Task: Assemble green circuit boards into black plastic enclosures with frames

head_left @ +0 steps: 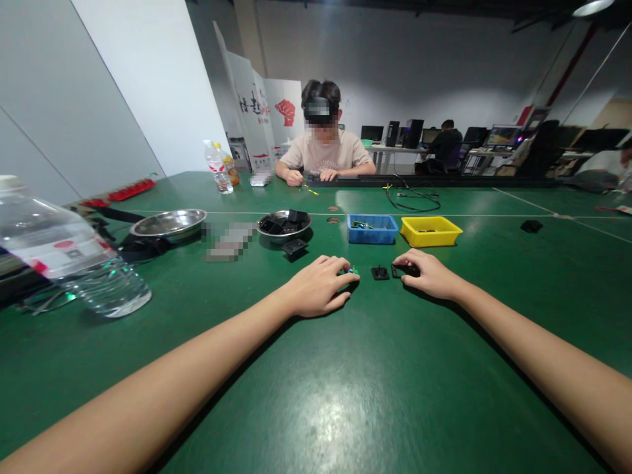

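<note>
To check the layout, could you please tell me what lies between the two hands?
The head view shows a small black piece on the table between the left hand and right hand.

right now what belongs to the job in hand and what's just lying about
Likely in use:
green part at left hand
black piece at right hand
black square between them
blue bin, yellow bin, parts bowl

Seemingly lying about:
large water bottle
far clear bottle

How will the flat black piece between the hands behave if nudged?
The black piece likely slides rather than rolls, lying flat and squarish. Its straight edges suggest stiffness, and the glossy table may let it slip.
</note>
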`<action>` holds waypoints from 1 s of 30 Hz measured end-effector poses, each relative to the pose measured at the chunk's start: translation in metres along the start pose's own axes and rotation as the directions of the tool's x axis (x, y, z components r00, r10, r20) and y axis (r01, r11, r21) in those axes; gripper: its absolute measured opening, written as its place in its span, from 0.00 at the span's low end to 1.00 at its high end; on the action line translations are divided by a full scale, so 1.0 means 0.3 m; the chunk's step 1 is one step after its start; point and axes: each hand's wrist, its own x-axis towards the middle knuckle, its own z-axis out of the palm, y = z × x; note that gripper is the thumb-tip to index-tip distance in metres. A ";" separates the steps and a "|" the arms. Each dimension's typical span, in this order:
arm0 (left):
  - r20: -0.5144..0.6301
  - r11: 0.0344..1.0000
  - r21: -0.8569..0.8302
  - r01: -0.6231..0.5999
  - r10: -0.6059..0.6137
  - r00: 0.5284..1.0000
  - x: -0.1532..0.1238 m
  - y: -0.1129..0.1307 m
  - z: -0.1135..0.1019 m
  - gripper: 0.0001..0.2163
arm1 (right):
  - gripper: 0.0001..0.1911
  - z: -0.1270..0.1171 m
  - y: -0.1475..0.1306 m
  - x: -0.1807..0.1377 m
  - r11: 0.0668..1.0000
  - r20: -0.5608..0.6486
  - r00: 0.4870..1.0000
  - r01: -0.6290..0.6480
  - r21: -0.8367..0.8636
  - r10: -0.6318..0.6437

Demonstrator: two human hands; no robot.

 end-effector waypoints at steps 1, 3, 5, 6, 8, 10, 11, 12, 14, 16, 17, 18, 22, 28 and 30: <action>0.000 1.000 -0.002 0.010 -0.010 1.000 0.000 0.000 0.000 0.18 | 0.17 0.000 0.000 0.000 1.000 -0.001 1.000 0.000 0.002 0.000; 0.000 1.000 -0.007 0.021 -0.021 1.000 0.000 0.001 -0.001 0.18 | 0.16 0.000 0.001 0.000 1.000 -0.003 1.000 0.001 0.003 -0.001; 0.002 1.000 -0.013 0.025 -0.025 1.000 0.000 0.001 -0.001 0.19 | 0.16 0.000 0.001 -0.001 1.000 -0.002 1.000 0.003 0.000 -0.003; 0.001 1.000 -0.016 0.025 -0.025 1.000 0.001 0.001 -0.001 0.19 | 0.16 0.000 0.001 -0.001 1.000 -0.001 1.000 0.004 -0.003 -0.004; 0.004 1.000 -0.020 0.025 -0.025 1.000 0.001 0.000 -0.002 0.20 | 0.16 -0.001 0.000 -0.001 1.000 0.001 1.000 0.004 -0.009 -0.004; 0.011 0.999 -0.021 0.028 -0.028 1.000 0.000 0.000 -0.003 0.20 | 0.16 -0.001 -0.002 -0.001 1.000 0.002 1.000 0.001 -0.010 -0.001; 0.014 0.999 -0.023 0.031 -0.031 0.999 0.000 -0.001 -0.003 0.20 | 0.16 -0.002 -0.004 0.000 1.000 0.002 1.000 0.000 -0.009 0.000; 0.013 0.999 -0.027 0.036 -0.036 0.999 0.000 -0.001 -0.003 0.20 | 0.16 -0.002 -0.005 0.000 1.000 0.002 1.000 0.000 -0.008 0.000; 0.003 0.998 -0.043 0.048 -0.048 0.999 -0.001 0.001 -0.003 0.21 | 0.16 -0.003 -0.007 0.001 1.000 0.002 1.000 0.002 -0.006 -0.002; -0.020 0.994 -0.077 0.072 -0.073 0.997 -0.001 0.002 -0.001 0.21 | 0.16 -0.003 -0.007 0.001 1.000 0.000 1.000 0.003 -0.009 -0.003; -0.036 0.991 -0.101 0.093 -0.097 0.995 -0.002 0.002 0.001 0.21 | 0.16 -0.003 -0.007 0.001 1.000 -0.002 1.000 0.001 -0.010 -0.001; -0.056 0.985 -0.128 0.120 -0.127 0.990 -0.003 0.000 0.004 0.22 | 0.16 -0.003 -0.007 0.001 1.000 -0.003 1.000 -0.001 -0.011 0.001; -0.141 0.951 -0.228 0.210 -0.246 0.959 -0.019 -0.037 0.016 0.26 | 0.16 -0.002 -0.005 0.001 1.000 -0.001 1.000 0.001 -0.017 -0.001; -0.019 0.916 -0.293 0.272 -0.291 0.957 -0.060 -0.147 0.036 0.20 | 0.19 -0.004 -0.003 -0.001 1.000 0.010 1.000 -0.007 -0.023 0.007; -0.002 0.926 -0.260 0.274 -0.285 0.959 -0.063 -0.161 0.038 0.14 | 0.19 -0.005 -0.004 -0.001 1.000 0.009 1.000 -0.009 -0.026 0.010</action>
